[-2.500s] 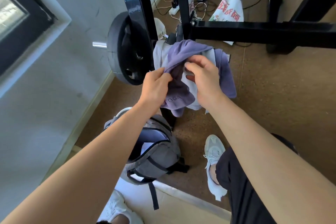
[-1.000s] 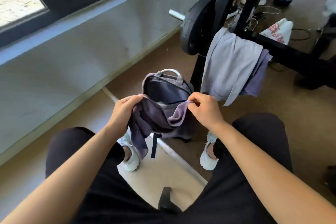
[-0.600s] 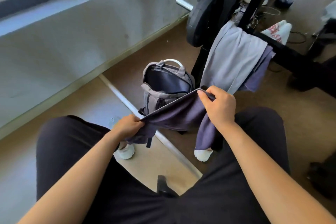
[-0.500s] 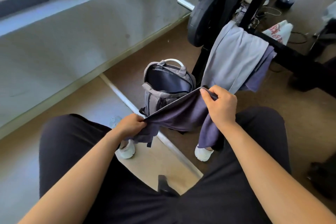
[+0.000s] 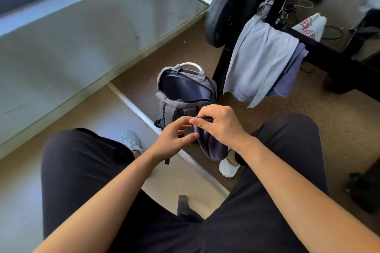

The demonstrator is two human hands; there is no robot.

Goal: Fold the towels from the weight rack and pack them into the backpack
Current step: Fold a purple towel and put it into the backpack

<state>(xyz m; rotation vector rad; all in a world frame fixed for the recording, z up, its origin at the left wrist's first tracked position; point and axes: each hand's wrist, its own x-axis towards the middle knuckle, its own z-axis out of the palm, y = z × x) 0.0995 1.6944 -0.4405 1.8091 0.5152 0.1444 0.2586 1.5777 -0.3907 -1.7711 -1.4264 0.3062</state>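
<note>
The dark towel [image 5: 209, 146] hung doubled between the knees, its top edges pinched by the right hand [image 5: 222, 125]. The left hand [image 5: 174, 139] lay just beside it, fingers loosely spread, gripping nothing. Folding looked barely begun, with nothing packed. The backpack [image 5: 168, 109] stood unzipped just beyond, its dark inside showing no towel. A grey towel [image 5: 259, 61] and a purple towel [image 5: 287, 80] draped the weight rack [image 5: 320, 47].

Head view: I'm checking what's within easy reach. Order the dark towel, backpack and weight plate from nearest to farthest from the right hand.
1. The dark towel: pinched in the right hand, hanging below it.
2. The backpack: open on the floor just beyond the hand.
3. The weight plate: up on the rack, farthest.
</note>
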